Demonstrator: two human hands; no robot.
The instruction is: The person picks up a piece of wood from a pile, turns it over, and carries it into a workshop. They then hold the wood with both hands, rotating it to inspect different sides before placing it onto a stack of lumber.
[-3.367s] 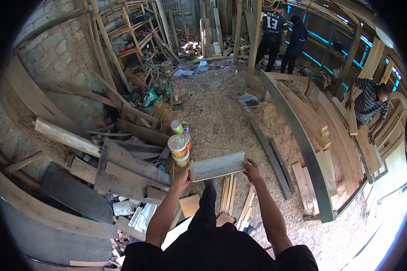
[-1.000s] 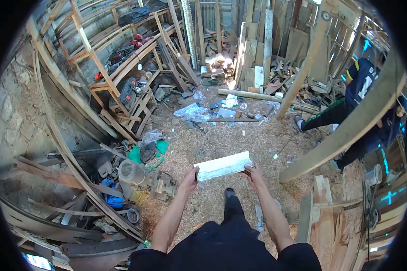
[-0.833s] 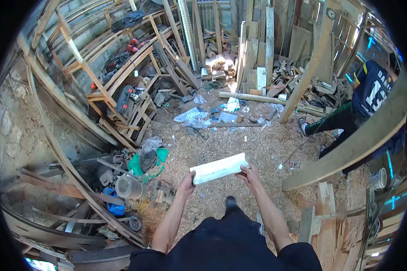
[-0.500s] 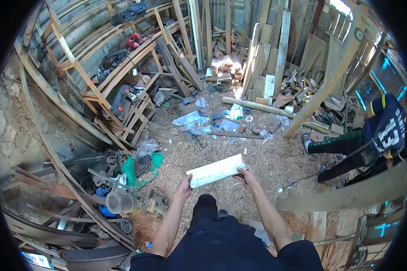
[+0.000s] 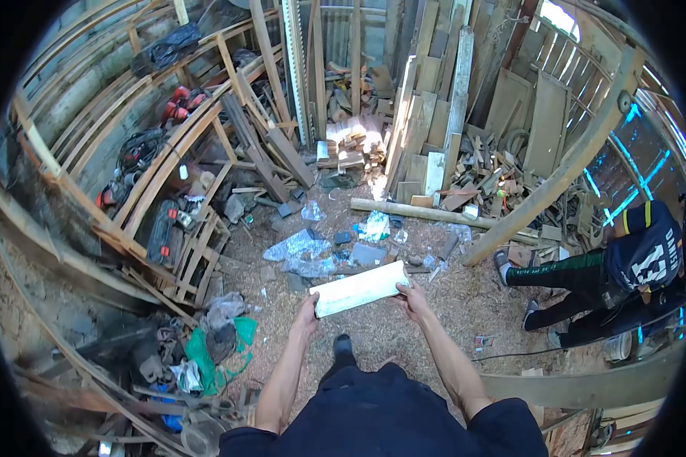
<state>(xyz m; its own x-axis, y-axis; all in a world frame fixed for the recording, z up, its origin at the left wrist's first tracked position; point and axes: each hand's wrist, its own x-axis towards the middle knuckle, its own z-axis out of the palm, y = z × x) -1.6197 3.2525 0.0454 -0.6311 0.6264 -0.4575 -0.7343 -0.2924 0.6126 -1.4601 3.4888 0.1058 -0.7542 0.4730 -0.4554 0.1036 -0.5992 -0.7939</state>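
A short whitish board [image 5: 360, 289], perhaps slightly curved, is held level in front of my body, clear of the ground. My left hand [image 5: 306, 313] grips its left end with the thumb on top. At the opposite end, my right hand [image 5: 413, 302] has its thumb over the corner and its fingers underneath. The undersides of the board and most fingertips are hidden. Below it lies ground [image 5: 404, 341] covered in wood shavings, with my shoe [image 5: 344, 344] just past my knees.
Plastic sheeting [image 5: 297, 247] and scraps litter the floor ahead, before a long pole [image 5: 427, 210]. Wooden shelving [image 5: 168, 164] with tools stands left. A slanted beam [image 5: 556, 179] rises at right, near a bending person [image 5: 648, 255]. A cable [image 5: 526, 353] crosses the right floor.
My view has moved forward and turned slightly right; the shelving and floor litter have shifted left. Both hands keep hold of the board. One of my feet now shows ahead.
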